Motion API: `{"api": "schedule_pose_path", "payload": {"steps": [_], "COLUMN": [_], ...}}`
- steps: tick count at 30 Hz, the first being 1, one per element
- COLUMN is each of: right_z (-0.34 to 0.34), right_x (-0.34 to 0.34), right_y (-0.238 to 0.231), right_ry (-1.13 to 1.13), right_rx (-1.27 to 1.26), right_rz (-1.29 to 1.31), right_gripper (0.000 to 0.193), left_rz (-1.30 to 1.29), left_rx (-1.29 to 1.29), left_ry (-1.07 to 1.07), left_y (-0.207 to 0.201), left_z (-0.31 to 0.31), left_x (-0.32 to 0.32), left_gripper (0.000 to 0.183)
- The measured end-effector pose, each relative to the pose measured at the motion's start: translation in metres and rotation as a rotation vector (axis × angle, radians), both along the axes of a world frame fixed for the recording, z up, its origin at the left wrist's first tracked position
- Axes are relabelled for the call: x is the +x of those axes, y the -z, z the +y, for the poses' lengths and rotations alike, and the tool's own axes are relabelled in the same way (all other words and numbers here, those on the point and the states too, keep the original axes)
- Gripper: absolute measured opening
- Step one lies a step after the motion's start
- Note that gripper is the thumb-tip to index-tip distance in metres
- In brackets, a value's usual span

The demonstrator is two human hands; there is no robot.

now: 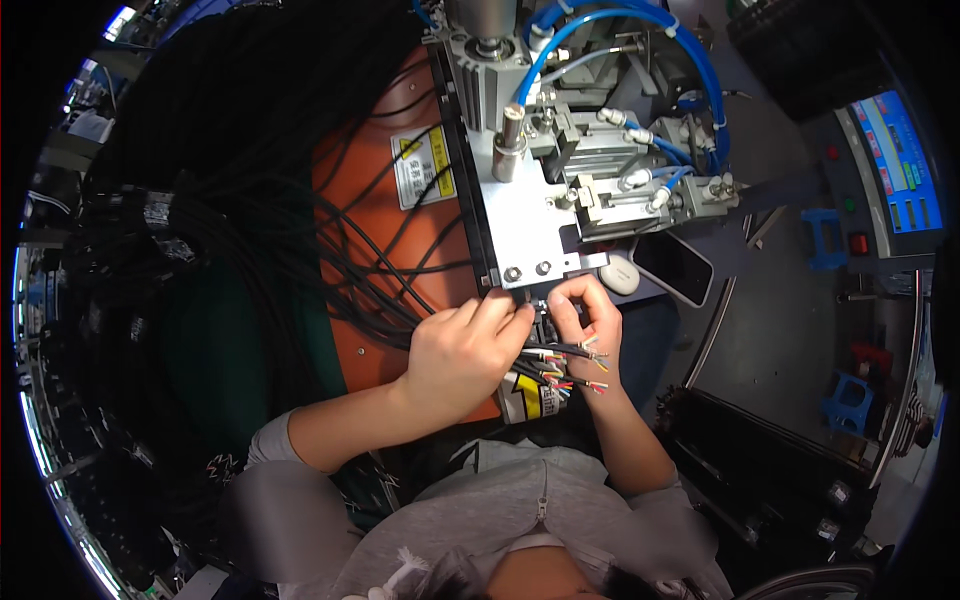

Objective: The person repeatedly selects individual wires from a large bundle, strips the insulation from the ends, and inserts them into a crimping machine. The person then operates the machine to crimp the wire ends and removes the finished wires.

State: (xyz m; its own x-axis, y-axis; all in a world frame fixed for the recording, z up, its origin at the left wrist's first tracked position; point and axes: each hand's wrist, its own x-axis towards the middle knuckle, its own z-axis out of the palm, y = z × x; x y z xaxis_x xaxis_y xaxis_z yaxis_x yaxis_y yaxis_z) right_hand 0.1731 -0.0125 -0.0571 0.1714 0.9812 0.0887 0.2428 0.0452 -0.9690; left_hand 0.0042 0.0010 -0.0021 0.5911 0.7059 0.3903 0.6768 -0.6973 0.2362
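Both hands work close under the front edge of the machine's metal plate (525,225), with little room between fingertips and metal. The left hand (465,350) reaches in from the left, its fingers bent and bunched together, the thumb stretched toward the plate's near edge; what sits between those fingertips is hidden. The right hand (592,320) stands just beyond a narrow gap, thumb and forefinger curled toward each other at a small dark part; I cannot tell whether they pinch it.

The black cables (375,265) run from the thick bundle on the left, across the orange board (365,340), and pass behind the left hand. Stripped coloured wire ends (565,370) poke out between the two hands, below the plate, some of them overlapping the right wrist in view.

The board's left side is crowded by cables, so the left forearm comes in along its lower part. A black strip (462,180) walls off the plate's left edge, near a yellow-and-white label (424,166). On the right, a round white case (619,274) and a phone (673,268) lie just beyond the right hand, bounding its sideways room. Farther right, well apart, is a lit screen (900,165).
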Motion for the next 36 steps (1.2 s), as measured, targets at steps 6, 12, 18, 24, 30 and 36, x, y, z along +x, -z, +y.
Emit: {"api": "schedule_pose_path", "payload": {"steps": [6, 12, 18, 24, 30, 36], "right_z": [-0.004, -0.012, -0.017, -0.024, -0.02, -0.014], "right_x": [0.012, 0.014, 0.0, 0.0, 0.006, 0.002], "right_y": [0.003, -0.022, -0.038, -0.029, -0.037, -0.044], "right_ry": [0.017, -0.441, -0.336, -0.162, -0.139, -0.191], "right_rx": [-0.031, 0.419, 0.528, 0.212, 0.222, 0.343], "right_rz": [0.279, 0.154, 0.042, 0.43, 0.398, 0.187], "right_gripper": [0.006, 0.024, 0.023, 0.017, 0.009, 0.012], "left_rz": [0.202, -0.105, -0.257, -0.391, -0.51, -0.352], "left_rx": [0.011, -0.044, -0.127, -0.264, -0.095, -0.072], "left_ry": [-0.065, 0.013, 0.052, 0.132, 0.177, 0.199], "left_y": [-0.006, 0.0, -0.004, -0.016, -0.022, -0.018], "left_z": [-0.014, 0.003, 0.003, 0.006, 0.0, 0.004], "left_x": [-0.003, -0.006, -0.007, -0.008, -0.009, -0.004], "left_gripper": [0.018, 0.014, 0.013, 0.025, 0.036, 0.03]}}
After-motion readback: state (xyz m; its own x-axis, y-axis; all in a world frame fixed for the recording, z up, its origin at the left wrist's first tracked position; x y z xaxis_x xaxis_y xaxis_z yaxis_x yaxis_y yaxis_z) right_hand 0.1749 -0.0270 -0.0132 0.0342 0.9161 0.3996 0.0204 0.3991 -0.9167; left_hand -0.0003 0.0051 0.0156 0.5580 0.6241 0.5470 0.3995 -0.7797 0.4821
